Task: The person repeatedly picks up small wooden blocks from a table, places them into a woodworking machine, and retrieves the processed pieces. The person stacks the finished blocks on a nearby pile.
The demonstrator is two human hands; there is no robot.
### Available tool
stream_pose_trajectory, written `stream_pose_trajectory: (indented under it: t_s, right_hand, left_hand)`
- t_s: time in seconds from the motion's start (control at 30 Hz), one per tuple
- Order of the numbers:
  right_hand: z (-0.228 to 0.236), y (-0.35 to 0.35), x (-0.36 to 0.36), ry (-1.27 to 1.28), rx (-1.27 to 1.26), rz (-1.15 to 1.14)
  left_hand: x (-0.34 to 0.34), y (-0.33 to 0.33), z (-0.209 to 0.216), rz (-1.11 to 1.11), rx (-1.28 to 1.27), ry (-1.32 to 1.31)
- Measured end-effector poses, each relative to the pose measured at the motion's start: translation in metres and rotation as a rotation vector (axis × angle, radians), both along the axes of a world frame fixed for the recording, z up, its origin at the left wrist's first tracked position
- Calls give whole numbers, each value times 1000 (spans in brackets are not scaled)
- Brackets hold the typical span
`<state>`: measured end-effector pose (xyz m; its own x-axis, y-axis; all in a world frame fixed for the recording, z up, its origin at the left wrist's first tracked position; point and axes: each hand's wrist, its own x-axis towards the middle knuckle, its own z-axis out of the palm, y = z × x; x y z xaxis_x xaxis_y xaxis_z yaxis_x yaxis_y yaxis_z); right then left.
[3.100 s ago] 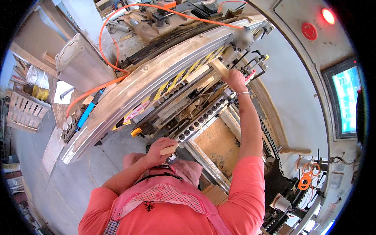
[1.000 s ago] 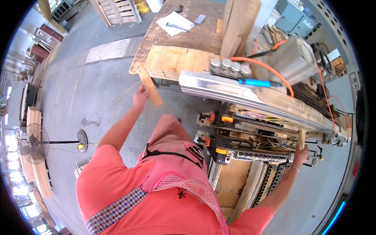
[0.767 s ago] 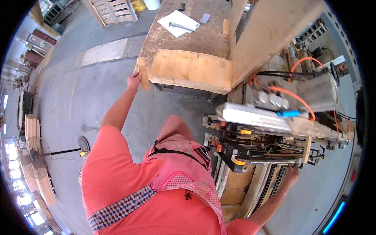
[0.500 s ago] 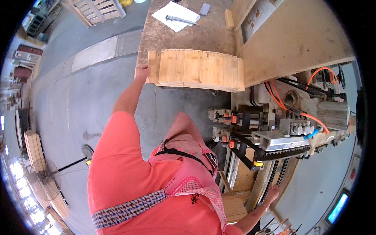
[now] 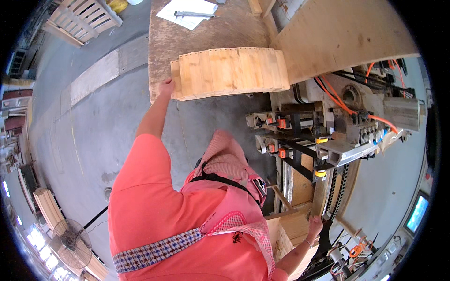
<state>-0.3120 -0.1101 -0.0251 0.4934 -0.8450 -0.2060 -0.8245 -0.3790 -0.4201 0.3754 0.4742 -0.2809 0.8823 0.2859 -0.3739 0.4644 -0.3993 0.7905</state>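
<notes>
From the head camera, the left hand (image 5: 166, 87) touches the end wooden slat (image 5: 175, 76) on the workbench (image 5: 161, 49); the right hand (image 5: 315, 225) nears stacked boards (image 5: 287, 230). Neither grip is clear. Likely light and stiff, the slat suits an edge hold.

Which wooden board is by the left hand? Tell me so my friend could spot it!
Find the brown worktable at the top. Along its near edge runs a row of pale wooden boards; go to its left end, by the left hand. It's the last board there: its far end sits lower in the picture than its neighbour's.
</notes>
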Motion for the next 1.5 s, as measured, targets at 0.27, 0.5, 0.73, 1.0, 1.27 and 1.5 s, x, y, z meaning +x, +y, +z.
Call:
stream_pose_trajectory:
  t_s: [0.27, 0.5, 0.73, 1.0, 1.27, 1.5]
  right_hand:
    - [-1, 37, -50, 338, -198, 55]
    - [36, 125, -32, 194, -204, -461]
    - [35, 204, -105, 116, -598, -759]
    - [41, 189, -179, 207, -559, -934]
    - [13, 200, -219, 490, -114, -881]
    - [-28, 296, -279, 539, -144, -1108]
  left_hand:
    - [20, 9, -18, -240, 369, -30]
    - [63, 43, -50, -1452, 1444, -219]
    - [20, 35, -11, -1317, 1607, -138]
    - [-105, 27, -21, -1310, 1554, 73]
    - [-235, -87, -12, -1131, 562, 167]
    - [-244, -160, -17, -953, 212, 373]
